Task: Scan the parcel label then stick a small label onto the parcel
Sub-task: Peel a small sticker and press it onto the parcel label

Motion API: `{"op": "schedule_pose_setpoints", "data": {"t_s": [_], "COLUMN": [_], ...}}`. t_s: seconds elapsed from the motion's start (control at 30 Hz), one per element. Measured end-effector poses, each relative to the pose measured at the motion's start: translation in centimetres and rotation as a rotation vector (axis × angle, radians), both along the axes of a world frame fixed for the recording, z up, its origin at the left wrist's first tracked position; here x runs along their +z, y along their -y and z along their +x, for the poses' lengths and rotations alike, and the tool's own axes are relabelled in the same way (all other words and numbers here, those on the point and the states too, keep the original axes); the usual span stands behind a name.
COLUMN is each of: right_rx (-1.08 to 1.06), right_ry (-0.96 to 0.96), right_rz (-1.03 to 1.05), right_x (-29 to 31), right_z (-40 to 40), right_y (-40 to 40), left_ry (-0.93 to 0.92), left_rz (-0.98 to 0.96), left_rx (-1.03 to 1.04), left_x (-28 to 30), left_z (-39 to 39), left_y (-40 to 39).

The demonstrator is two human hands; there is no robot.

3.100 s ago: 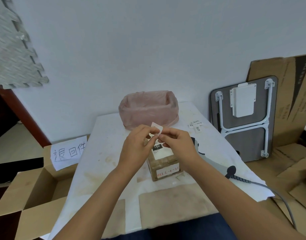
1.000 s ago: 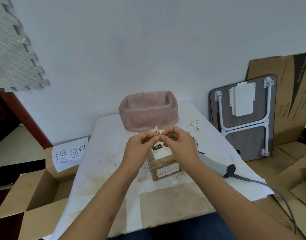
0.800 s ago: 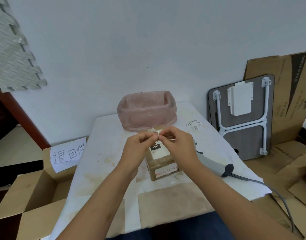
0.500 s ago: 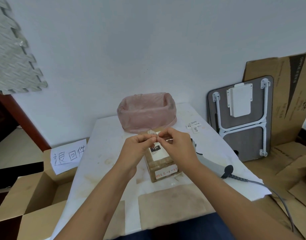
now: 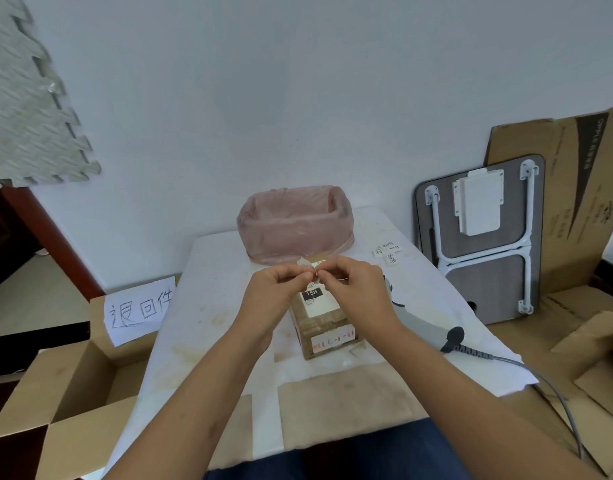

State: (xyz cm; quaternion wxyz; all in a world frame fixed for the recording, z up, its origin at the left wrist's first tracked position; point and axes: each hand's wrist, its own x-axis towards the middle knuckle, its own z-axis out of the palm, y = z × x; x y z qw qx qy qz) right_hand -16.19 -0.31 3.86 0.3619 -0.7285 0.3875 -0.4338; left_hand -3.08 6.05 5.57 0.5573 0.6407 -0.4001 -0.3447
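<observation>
Centre of frame: left hand (image 5: 280, 289) and right hand (image 5: 355, 289) pinch a small label (image 5: 306, 265) between fingertips, above the parcel (image 5: 324, 318) on the table (image 5: 208, 306); scanner (image 5: 419, 322) at right.

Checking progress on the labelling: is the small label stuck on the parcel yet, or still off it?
Still off: both hands pinch the small label above the parcel.
</observation>
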Motion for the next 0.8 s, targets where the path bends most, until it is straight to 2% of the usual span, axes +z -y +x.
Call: {"op": "schedule_pose_setpoints", "data": {"t_s": [0.37,0.57,0.8], "right_rx": [-0.013,-0.016,0.010], "right_ry": [0.008,0.037,-0.049], "right_rz": [-0.021,-0.030,-0.071], "right_x": [0.4,1.0,1.3], "right_z": [-0.3,-0.7,-1.3], "right_y": [-1.1,-1.7,-2.4], "left_ry": [0.235,0.228,0.298], "left_rz": [-0.012,-0.018,-0.029], "left_rx": [0.015,-0.026,-0.049], "left_x": [0.3,0.6,0.8], "left_z": [-0.5,-0.7,-1.0], "left_y": [-0.9,-1.5,-2.1]}}
